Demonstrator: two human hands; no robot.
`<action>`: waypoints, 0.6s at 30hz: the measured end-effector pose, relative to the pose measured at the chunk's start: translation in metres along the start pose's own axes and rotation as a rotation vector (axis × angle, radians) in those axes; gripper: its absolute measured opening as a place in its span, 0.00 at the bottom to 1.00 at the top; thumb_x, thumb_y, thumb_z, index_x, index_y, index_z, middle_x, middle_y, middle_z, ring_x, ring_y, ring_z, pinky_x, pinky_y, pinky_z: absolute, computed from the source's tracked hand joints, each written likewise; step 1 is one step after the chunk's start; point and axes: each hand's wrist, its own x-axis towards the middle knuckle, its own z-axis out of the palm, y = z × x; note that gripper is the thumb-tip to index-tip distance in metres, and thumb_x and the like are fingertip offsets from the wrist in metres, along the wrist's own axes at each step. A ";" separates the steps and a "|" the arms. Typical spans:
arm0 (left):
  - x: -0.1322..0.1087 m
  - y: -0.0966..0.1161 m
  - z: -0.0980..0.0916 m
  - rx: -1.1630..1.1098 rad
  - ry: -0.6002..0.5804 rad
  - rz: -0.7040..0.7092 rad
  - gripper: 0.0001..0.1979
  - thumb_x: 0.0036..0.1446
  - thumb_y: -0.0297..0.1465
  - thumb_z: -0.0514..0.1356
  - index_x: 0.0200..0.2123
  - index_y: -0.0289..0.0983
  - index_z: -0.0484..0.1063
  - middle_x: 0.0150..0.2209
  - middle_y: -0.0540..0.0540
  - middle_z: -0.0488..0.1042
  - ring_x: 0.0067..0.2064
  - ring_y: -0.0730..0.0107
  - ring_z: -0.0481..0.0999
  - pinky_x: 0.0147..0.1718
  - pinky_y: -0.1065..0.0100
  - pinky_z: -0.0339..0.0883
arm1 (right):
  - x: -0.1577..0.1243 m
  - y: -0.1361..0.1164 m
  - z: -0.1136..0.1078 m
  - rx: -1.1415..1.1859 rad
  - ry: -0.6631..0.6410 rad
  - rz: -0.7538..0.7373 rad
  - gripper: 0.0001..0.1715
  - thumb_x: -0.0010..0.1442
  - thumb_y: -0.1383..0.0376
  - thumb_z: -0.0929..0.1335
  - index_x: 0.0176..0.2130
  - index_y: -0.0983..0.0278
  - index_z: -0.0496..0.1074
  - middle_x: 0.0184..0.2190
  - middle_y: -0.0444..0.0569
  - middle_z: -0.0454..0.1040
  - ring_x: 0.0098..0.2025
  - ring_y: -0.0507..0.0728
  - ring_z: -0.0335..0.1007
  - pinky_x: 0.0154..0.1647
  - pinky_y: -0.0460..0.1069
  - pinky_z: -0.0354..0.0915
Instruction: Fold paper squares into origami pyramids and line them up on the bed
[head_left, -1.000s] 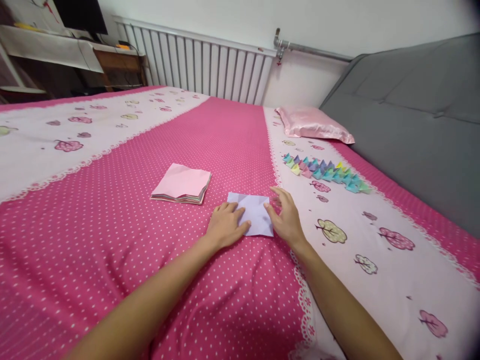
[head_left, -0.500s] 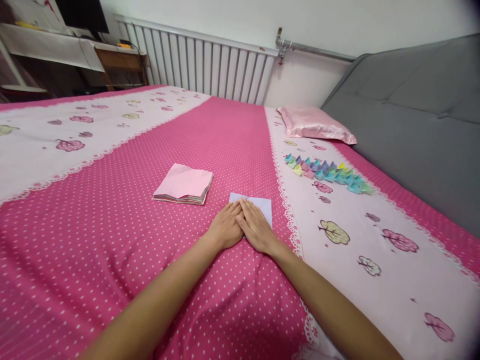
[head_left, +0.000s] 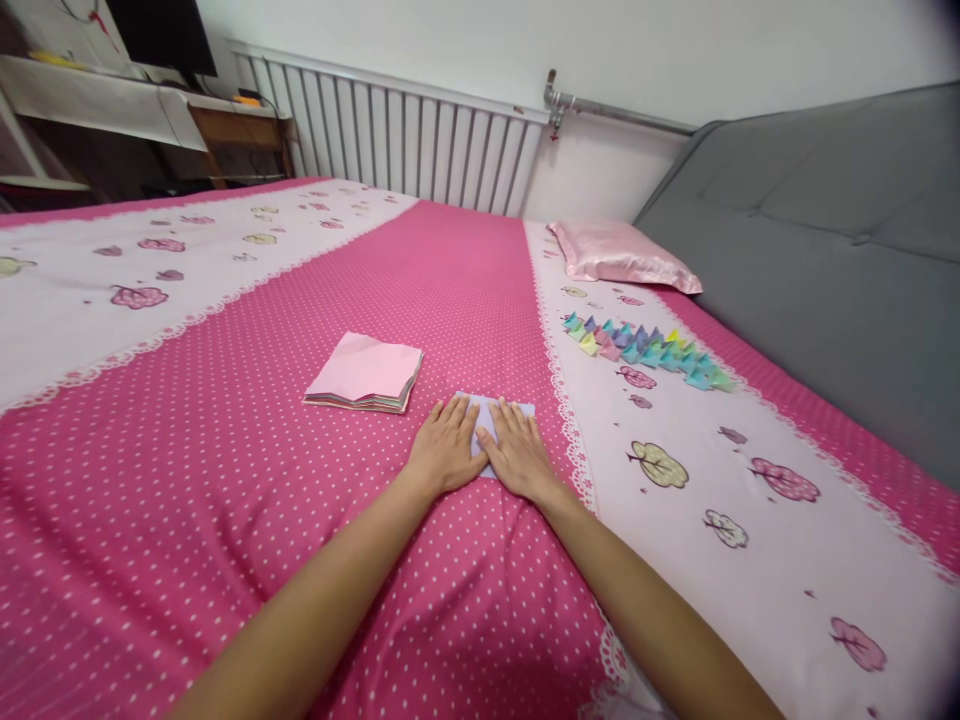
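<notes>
A lavender sheet of paper [head_left: 484, 418] lies flat on the pink dotted bedspread, largely covered by my hands. My left hand [head_left: 447, 448] rests palm down over its left side, fingers stretched forward. On the right side of the sheet, my right hand [head_left: 516, 448] lies flat too, its fingers slightly spread. The two thumbs come close together near the middle of the paper. Beyond my left hand sits a stack of square paper [head_left: 366, 370], a pink sheet on top.
Several small folded paper pieces [head_left: 649, 350] in mixed colours stand in rows on the right. Behind them are a pink pillow [head_left: 624, 256] and a grey headboard [head_left: 817, 250]. A white radiator [head_left: 390, 130] lines the wall; a desk [head_left: 240, 125] with a monitor [head_left: 163, 38] is far left.
My hands, close together over the middle of the lavender paper before, have moved apart toward its left and right sides. The view has shifted slightly.
</notes>
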 end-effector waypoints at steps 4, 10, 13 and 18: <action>-0.001 0.000 -0.002 0.014 0.000 -0.048 0.37 0.56 0.49 0.42 0.60 0.29 0.53 0.62 0.35 0.52 0.63 0.56 0.48 0.60 0.56 0.39 | 0.000 0.003 -0.001 -0.039 -0.001 0.051 0.40 0.62 0.48 0.47 0.63 0.70 0.44 0.65 0.53 0.41 0.66 0.61 0.31 0.63 0.59 0.31; -0.003 0.000 -0.004 0.028 -0.026 -0.147 0.43 0.52 0.56 0.41 0.61 0.28 0.51 0.62 0.34 0.50 0.64 0.53 0.47 0.60 0.55 0.37 | 0.000 0.008 -0.001 -0.049 0.017 0.146 0.41 0.61 0.47 0.46 0.64 0.68 0.43 0.65 0.52 0.41 0.66 0.63 0.31 0.63 0.60 0.30; -0.005 0.001 -0.007 0.038 -0.033 -0.179 0.46 0.50 0.57 0.41 0.61 0.26 0.49 0.63 0.33 0.48 0.64 0.52 0.46 0.60 0.55 0.36 | 0.002 0.013 -0.002 -0.051 0.030 0.199 0.41 0.61 0.47 0.47 0.64 0.69 0.43 0.65 0.52 0.40 0.66 0.63 0.30 0.63 0.59 0.30; -0.014 0.003 -0.008 0.056 0.012 -0.232 0.44 0.53 0.55 0.42 0.60 0.23 0.51 0.61 0.31 0.52 0.63 0.52 0.48 0.60 0.55 0.38 | 0.010 0.028 -0.005 -0.025 0.077 0.276 0.41 0.61 0.48 0.50 0.63 0.70 0.45 0.65 0.53 0.42 0.66 0.63 0.32 0.63 0.59 0.31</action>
